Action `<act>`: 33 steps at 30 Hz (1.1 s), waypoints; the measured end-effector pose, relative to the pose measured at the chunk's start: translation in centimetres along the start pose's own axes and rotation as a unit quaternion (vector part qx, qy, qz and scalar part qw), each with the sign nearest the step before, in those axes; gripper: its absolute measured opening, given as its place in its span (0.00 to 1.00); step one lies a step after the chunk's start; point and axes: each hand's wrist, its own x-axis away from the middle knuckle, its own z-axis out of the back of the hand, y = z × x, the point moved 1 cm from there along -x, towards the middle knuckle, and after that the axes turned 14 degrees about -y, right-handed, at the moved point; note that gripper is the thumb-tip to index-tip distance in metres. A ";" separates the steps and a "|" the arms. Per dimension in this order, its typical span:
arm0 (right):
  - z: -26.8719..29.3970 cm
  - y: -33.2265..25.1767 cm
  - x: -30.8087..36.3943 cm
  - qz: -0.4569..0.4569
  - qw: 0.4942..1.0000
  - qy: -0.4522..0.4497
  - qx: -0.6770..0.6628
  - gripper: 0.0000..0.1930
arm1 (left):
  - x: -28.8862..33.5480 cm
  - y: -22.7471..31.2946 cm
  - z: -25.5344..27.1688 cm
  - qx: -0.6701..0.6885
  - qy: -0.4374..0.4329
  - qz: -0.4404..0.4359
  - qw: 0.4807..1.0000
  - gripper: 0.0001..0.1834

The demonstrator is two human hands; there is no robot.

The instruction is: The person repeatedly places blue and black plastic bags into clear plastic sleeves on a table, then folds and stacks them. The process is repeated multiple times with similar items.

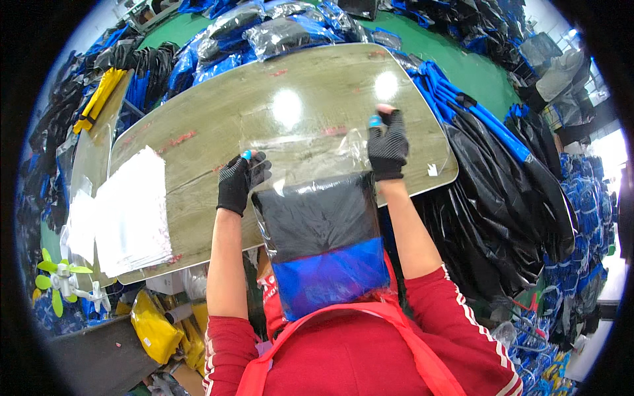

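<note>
A clear plastic bag with folded black and blue fabric inside rests between the table edge and my front. Its flap of loose film stretches away from me over the table. My left hand, in a black dotted glove with blue tape on the thumb, is curled at the left edge of the film. Gloved and taped the same way, my right hand is closed at the flap's right side, where the film bunches. A bare fingertip shows at its top. Film between my fingers is hard to make out.
The wood-grain table has a stack of white sheets at its left. Packed bags line its far edge. Black and blue covers hang at the right. A small green-bladed fan and a yellow package sit lower left.
</note>
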 end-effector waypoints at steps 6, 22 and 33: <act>-8.6 -10.1 -1.6 0.164 0.900 -0.400 0.049 0.09 | -0.5 1.8 0.0 -0.013 -0.052 -0.039 0.998 0.15; -9.8 -11.0 -3.9 0.304 0.868 -0.391 0.042 0.11 | 0.8 2.4 -1.4 -0.269 0.038 -0.083 0.959 0.15; -10.3 -7.9 -5.6 0.272 0.914 -0.290 0.081 0.10 | 2.1 2.8 -1.9 -0.332 0.022 -0.086 0.939 0.15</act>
